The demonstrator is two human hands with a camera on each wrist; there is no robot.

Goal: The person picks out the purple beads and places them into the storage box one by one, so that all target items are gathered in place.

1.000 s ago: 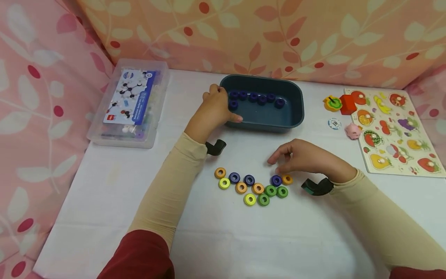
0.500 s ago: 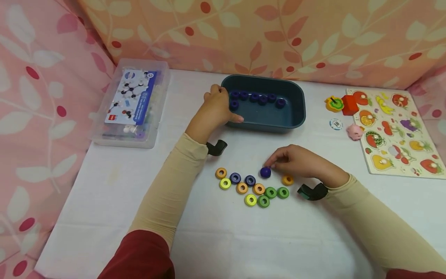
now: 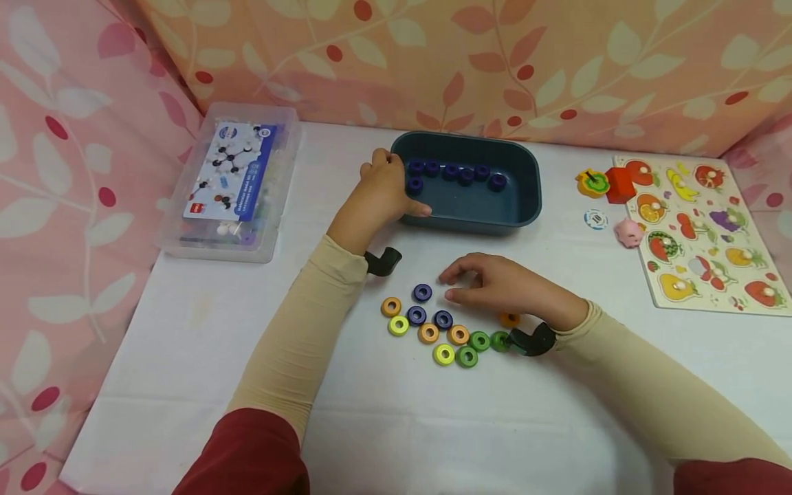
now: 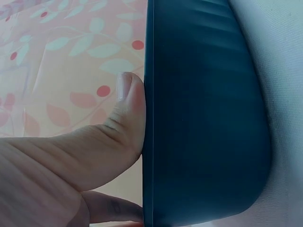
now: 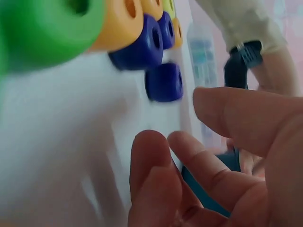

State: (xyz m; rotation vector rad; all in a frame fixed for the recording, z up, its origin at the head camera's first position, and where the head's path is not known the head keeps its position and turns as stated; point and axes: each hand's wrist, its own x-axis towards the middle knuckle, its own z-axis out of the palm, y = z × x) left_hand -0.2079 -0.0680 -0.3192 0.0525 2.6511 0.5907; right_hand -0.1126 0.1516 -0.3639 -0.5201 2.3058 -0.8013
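Observation:
My left hand (image 3: 385,187) holds the left end of a dark teal plastic bin (image 3: 476,223), its thumb (image 4: 125,104) along the rim in the left wrist view. Several purple beads (image 3: 466,176) lie inside the bin. In front of it, my right hand (image 3: 504,285) hovers with fingers parted and nothing between them. Just left of its fingertips sits a lone purple bead (image 3: 423,293), also visible as a purple bead (image 5: 164,82) in the right wrist view. Below are purple, orange (image 3: 428,333), yellow (image 3: 443,355) and green beads (image 3: 467,356), some partly hidden by the right wrist's camera.
A clear plastic case (image 3: 229,185) with a molecule-model label stands at the back left. On the right lie a fruit puzzle board (image 3: 711,234), a red block (image 3: 621,185), a pink piece (image 3: 629,233), a round chip (image 3: 596,219) and an apple-shaped piece (image 3: 592,183).
My right hand took a purple bead from beside the orange one at the right, carried it left and let it go above the other purple beads. The left hand stayed on the bin.

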